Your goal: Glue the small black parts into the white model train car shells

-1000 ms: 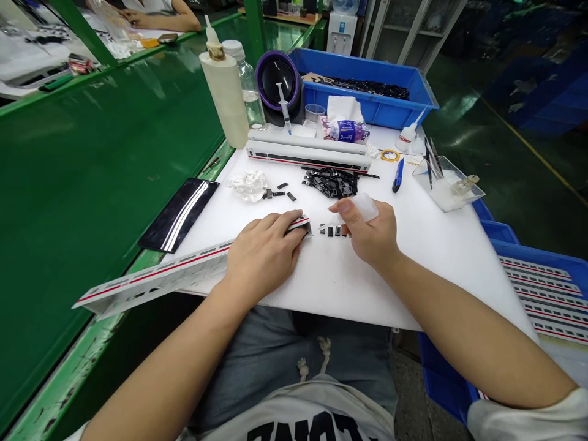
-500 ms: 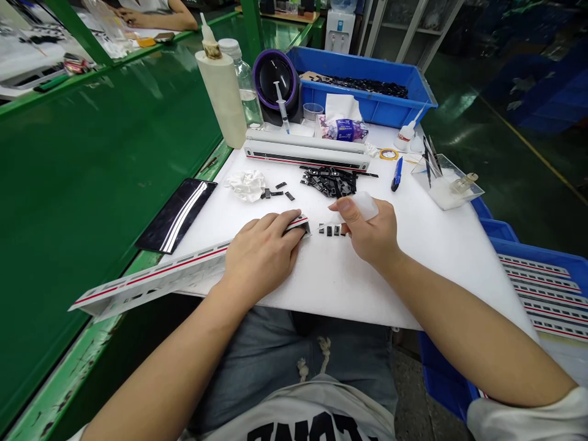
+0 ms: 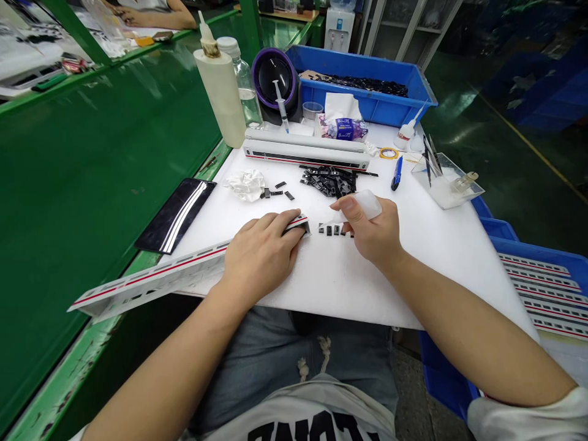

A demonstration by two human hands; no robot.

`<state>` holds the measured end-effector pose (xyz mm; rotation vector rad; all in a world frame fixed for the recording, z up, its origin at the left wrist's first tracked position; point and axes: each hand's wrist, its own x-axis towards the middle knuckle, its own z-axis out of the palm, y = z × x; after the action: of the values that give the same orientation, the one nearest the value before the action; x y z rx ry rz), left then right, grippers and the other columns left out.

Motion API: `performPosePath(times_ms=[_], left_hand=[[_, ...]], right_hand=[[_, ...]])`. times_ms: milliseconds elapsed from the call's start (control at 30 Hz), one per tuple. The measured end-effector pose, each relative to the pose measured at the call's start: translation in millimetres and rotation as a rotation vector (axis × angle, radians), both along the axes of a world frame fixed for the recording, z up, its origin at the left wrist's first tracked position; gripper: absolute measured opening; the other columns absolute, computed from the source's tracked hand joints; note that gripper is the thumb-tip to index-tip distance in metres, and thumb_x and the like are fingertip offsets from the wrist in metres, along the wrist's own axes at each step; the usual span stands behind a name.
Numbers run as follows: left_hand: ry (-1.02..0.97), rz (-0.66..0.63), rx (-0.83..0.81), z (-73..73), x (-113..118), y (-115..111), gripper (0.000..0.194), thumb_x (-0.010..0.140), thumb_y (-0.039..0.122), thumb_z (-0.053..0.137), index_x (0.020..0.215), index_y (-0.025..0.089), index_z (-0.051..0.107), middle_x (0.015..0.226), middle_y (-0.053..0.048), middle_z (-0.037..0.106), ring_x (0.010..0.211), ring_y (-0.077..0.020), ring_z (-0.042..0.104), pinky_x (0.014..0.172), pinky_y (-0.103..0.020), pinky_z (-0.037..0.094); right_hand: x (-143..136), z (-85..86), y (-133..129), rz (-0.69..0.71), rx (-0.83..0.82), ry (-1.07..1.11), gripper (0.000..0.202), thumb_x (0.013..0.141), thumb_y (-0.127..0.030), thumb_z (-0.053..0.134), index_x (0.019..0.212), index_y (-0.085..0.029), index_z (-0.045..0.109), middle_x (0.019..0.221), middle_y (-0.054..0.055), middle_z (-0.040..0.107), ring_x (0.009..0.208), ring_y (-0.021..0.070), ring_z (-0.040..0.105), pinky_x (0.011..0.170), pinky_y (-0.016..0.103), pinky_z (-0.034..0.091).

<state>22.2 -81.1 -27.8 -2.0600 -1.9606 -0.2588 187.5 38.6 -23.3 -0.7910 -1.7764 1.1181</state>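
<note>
My left hand (image 3: 264, 257) is wrapped over the right end of a long white model train car shell (image 3: 151, 278) with a red stripe and window cut-outs; its other end sticks out past the table's left edge. My right hand (image 3: 376, 229) grips a small translucent white squeeze bottle (image 3: 367, 204), its thin tip pointing left. Just below that tip lies a row of several small black pieces (image 3: 329, 230) on the white table top, partly hidden by my right fingers. Beyond them is a heap of black clip-like parts (image 3: 331, 181).
A second white shell (image 3: 305, 153) lies across the back, before a tissue pack (image 3: 342, 125) and a blue bin (image 3: 367, 104). A crumpled tissue (image 3: 245, 185) and a dark phone-like panel (image 3: 177, 214) are left; a blue cutter (image 3: 397, 174) and tool tray (image 3: 448, 184) right.
My right hand has shifted slightly right with the squeeze bottle, its tip moving away from the left end of the row of black pieces. My left hand stays on the shell.
</note>
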Motion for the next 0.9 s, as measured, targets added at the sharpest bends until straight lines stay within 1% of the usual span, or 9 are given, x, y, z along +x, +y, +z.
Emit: performPosePath(times_ms=[100, 233, 300, 400, 500, 600, 667, 800, 900], left_hand=[[0.003, 0.004, -0.007, 0.3, 0, 0, 0.028, 0.097, 0.032, 0.045, 0.108, 0.026, 0.07, 0.136, -0.001, 0.06, 0.107, -0.0266, 0.061, 0.083, -0.042, 0.049], [0.012, -0.001, -0.029, 1.8, -1, 0, 0.028, 0.097, 0.031, 0.044, 0.107, 0.026, 0.069, 0.137, -0.001, 0.059, 0.108, -0.0255, 0.061, 0.084, -0.041, 0.05], [0.015, -0.004, -0.033, 2.1, -2, 0, 0.028, 0.097, 0.03, 0.044, 0.107, 0.026, 0.069, 0.137, 0.0, 0.059, 0.107, -0.0252, 0.061, 0.084, -0.041, 0.05], [0.018, 0.001, -0.03, 1.6, -2, 1, 0.027, 0.097, 0.03, 0.044, 0.107, 0.026, 0.07, 0.136, 0.0, 0.059, 0.107, -0.0254, 0.06, 0.084, -0.041, 0.05], [0.021, 0.002, -0.031, 0.9, -2, 1, 0.028, 0.097, 0.03, 0.044, 0.108, 0.027, 0.069, 0.137, 0.0, 0.059, 0.107, -0.0255, 0.06, 0.084, -0.042, 0.051], [0.023, -0.003, -0.039, 1.1, -2, 1, 0.028, 0.097, 0.03, 0.044, 0.108, 0.027, 0.069, 0.137, 0.0, 0.058, 0.108, -0.0255, 0.06, 0.085, -0.042, 0.051], [0.025, -0.006, -0.045, 1.5, -2, 1, 0.027, 0.097, 0.03, 0.044, 0.108, 0.026, 0.069, 0.137, -0.001, 0.058, 0.108, -0.0257, 0.06, 0.085, -0.043, 0.051], [0.023, -0.009, -0.05, 1.8, -3, 0, 0.026, 0.096, 0.028, 0.047, 0.107, 0.026, 0.07, 0.138, -0.001, 0.058, 0.109, -0.026, 0.06, 0.085, -0.043, 0.05], [0.027, -0.011, -0.043, 1.4, -2, 0, 0.026, 0.096, 0.028, 0.047, 0.107, 0.026, 0.07, 0.138, -0.002, 0.057, 0.109, -0.0259, 0.059, 0.085, -0.043, 0.05]], right_hand=[[6, 7.6, 6, 0.026, -0.077, 0.137, 0.043, 0.081, -0.061, 0.064, 0.075, -0.019, 0.072, 0.054, -0.001, 0.055, 0.046, 0.0116, 0.05, 0.041, 0.026, 0.038], [23, 23.4, 30, 0.124, -0.231, 0.351, 0.038, 0.08, -0.058, 0.062, 0.076, -0.021, 0.072, 0.053, -0.001, 0.054, 0.042, 0.0107, 0.046, 0.04, 0.025, 0.035], [34, 29.6, 45, 0.168, -0.324, 0.411, 0.031, 0.075, -0.053, 0.065, 0.077, -0.022, 0.071, 0.058, 0.0, 0.058, 0.047, 0.0113, 0.049, 0.042, 0.025, 0.036], [46, 33.6, 63, 0.16, -0.395, 0.438, 0.024, 0.07, -0.047, 0.07, 0.081, -0.026, 0.069, 0.079, 0.001, 0.066, 0.065, 0.0152, 0.06, 0.045, 0.025, 0.04], [50, 32.2, 72, 0.17, -0.366, 0.443, 0.024, 0.073, -0.045, 0.069, 0.09, -0.03, 0.065, 0.094, 0.0, 0.067, 0.084, 0.0181, 0.063, 0.051, 0.026, 0.046], [47, 26.7, 78, 0.167, -0.362, 0.455, 0.027, 0.07, -0.041, 0.071, 0.095, -0.032, 0.062, 0.096, -0.002, 0.065, 0.088, 0.0176, 0.063, 0.061, 0.028, 0.051], [43, 20.5, 82, 0.117, -0.342, 0.382, 0.03, 0.067, -0.037, 0.074, 0.095, -0.031, 0.063, 0.095, -0.002, 0.065, 0.088, 0.0181, 0.063, 0.067, 0.031, 0.052], [35, 3.8, 90, -0.042, -0.1, 0.105, 0.033, 0.062, -0.03, 0.077, 0.092, -0.023, 0.065, 0.092, 0.001, 0.069, 0.088, 0.021, 0.065, 0.078, 0.037, 0.052], [32, -6.0, 91, -0.2, 0.104, -0.153, 0.028, 0.066, -0.028, 0.074, 0.092, -0.02, 0.065, 0.089, 0.003, 0.07, 0.083, 0.0219, 0.067, 0.077, 0.038, 0.053]])
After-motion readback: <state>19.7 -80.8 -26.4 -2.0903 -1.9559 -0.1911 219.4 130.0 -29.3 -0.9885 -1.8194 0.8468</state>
